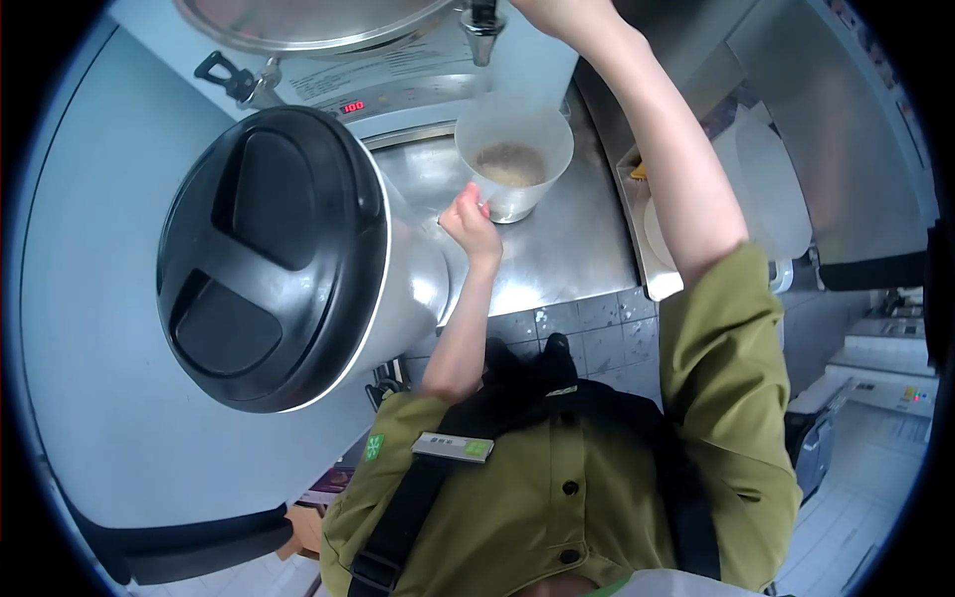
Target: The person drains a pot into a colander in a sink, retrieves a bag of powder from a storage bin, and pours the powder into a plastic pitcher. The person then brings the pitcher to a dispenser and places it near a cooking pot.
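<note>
My left hand (472, 225) is closed round the handle of a translucent pitcher (557, 149), which has brownish-grey contents at its bottom. Above the pitcher is a metal tap (482, 38) with a black top, on a machine whose red display reads 100. Steam or a pale blur hangs between tap and pitcher. My right hand (565, 12) reaches to the top edge of the view, beside the tap; its fingers are cut off there, so what it touches is hidden.
A large steel container with a black lid (274, 259) stands on the left. A second tap (239, 80) is behind it. The steel counter (582, 244) ends toward my body. On the right are a tray (637, 214) and translucent containers (771, 189).
</note>
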A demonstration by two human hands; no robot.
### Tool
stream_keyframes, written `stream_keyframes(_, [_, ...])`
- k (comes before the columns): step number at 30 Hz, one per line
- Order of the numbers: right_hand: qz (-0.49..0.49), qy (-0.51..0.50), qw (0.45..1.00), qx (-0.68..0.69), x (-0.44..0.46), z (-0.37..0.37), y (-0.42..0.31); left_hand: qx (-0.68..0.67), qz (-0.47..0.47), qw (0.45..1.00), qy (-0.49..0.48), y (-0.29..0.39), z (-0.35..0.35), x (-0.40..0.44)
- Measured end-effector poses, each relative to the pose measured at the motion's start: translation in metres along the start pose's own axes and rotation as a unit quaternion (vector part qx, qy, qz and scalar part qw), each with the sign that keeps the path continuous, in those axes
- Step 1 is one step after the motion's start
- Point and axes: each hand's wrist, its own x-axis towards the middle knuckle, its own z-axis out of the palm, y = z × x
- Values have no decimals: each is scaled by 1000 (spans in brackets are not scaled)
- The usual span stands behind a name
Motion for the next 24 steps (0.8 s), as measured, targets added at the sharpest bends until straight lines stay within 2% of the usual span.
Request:
stream_keyframes(2, [-141,197,970,-15,-9,-2,-2,30,17,999,-38,7,-3,-1])
stream_keyframes(3, [-152,286,946,-16,-24,-10,-8,43,24,997,-56,10,-5,-4])
stream_keyframes(4, [-140,327,934,30,-45,-15,-7,53,25,996,-69,13,-9,-9])
stream_keyframes(6, [-30,335,934,118,-115,-25,-3,66,35,992,-100,21,-13,-14])
stream_keyframes(7, [-13,337,923,185,-156,-27,-2,70,34,990,-121,28,-15,-20])
stream_keyframes(9, [66,237,955,166,-250,-30,-6,93,32,985,-139,37,-24,-30])
stream_keyframes(10, [146,183,950,206,-298,-28,-6,104,34,983,-147,43,-27,-36])
stream_keyframes(11, [220,122,950,185,-344,-31,-4,95,11,981,-167,52,-29,-45])
stream_keyframes(13, [376,41,903,204,-427,-39,-1,94,11,970,-225,64,-38,-57])
stream_keyframes(14, [439,35,873,210,-467,-43,1,94,11,962,-254,69,-41,-66])
stream_keyframes(16, [522,-22,835,174,-531,-60,6,62,-81,962,-254,79,-45,-90])
stream_keyframes(18, [581,-53,791,186,-580,-81,13,-2,-121,949,-292,81,-55,-113])
stream_keyframes(20, [561,-103,805,160,-630,-100,27,-72,-179,964,-185,86,-48,-155])
stream_keyframes(21, [574,-117,798,141,-637,-118,28,-17,-165,980,-110,86,-39,-178])
stream_keyframes(22, [565,-112,804,146,-664,-130,36,13,-215,967,-139,90,-23,-201])
stream_keyframes(23, [550,-118,816,134,-692,-144,46,-57,-270,918,-285,87,-19,-216])
stream_keyframes(24, [575,-163,789,143,-707,-166,53,-8,-265,937,-229,97,17,-252])
